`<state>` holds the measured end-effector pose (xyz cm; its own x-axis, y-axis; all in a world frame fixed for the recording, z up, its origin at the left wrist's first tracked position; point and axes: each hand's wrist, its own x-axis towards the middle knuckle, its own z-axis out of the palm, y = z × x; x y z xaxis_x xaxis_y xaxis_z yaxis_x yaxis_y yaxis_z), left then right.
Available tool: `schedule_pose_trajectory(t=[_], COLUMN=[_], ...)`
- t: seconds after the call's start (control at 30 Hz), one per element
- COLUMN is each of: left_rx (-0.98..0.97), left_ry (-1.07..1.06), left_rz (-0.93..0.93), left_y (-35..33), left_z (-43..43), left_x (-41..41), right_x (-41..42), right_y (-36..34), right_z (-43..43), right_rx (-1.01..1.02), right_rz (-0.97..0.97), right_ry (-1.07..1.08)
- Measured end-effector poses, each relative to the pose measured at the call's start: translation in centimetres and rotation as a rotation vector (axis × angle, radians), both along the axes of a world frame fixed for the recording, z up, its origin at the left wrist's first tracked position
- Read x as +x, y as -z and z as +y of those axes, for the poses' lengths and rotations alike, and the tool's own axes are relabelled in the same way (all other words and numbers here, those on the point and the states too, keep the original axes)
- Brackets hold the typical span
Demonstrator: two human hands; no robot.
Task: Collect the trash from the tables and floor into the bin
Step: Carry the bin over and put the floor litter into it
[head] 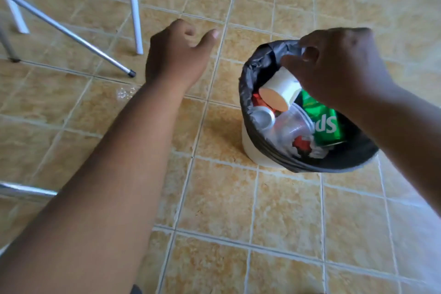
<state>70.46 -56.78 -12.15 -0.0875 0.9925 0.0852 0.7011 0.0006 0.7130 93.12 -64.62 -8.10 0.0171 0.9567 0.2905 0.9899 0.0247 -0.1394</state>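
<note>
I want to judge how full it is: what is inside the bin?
The bin holds a green can, clear plastic cups, a silver can and red scraps. The right hand holds a paper cup over it, hiding some contents.

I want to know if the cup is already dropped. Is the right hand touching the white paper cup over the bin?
Touching. The head view shows the right hand pinching the white paper cup at its top end, tilted above the bin.

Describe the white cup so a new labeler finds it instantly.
Start at the bin, white with a black liner, standing on the tan tiled floor at right. Over its opening the right hand pinches a white paper cup by its rim, tipped sideways. It is the only opaque white cup; those below are clear plastic.
</note>
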Motion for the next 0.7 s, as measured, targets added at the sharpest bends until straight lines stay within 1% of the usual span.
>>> schedule_pose_trajectory(t=[0.07,0.13,0.23,0.3,0.37,0.47,0.57,0.63,0.7], left_rx=[-0.032,-0.083,-0.207,-0.344,-0.486,-0.659,-0.770,-0.813,-0.789], left_ry=[-0.122,-0.233,-0.390,-0.488,-0.547,-0.588,-0.568,-0.524,-0.526], left_rz=[0.033,0.066,0.115,0.196,0.254,0.259,0.219,0.215,0.234], left_y=[1.7,4.0,8.1,11.4,14.7,17.9,19.7,21.2,22.3], left_z=[1.3,1.8,0.8,-0.8,-2.6,-4.5,-5.2,-5.7,-6.2], left_x=[-4.3,-8.8,-14.4,-18.0,-20.6,-22.0,-21.6,-21.5,-21.5], right_x=[-4.9,-9.8,-16.1,-20.1,-23.1,-25.9,-27.0,-27.0,-26.6], right_y=[0.3,1.8,5.9,9.9,14.0,19.5,23.0,24.2,24.6], right_z=[1.1,2.5,4.6,5.8,6.5,6.8,6.0,5.2,4.9], right_rx=[0.040,-0.016,-0.167,-0.308,-0.444,-0.587,-0.690,-0.667,-0.630], right_rz=[0.076,0.125,0.168,0.192,0.173,0.132,0.053,0.018,0.028], right_ry=[-0.117,-0.195,-0.233,-0.233,-0.241,-0.229,-0.243,-0.272,-0.286])
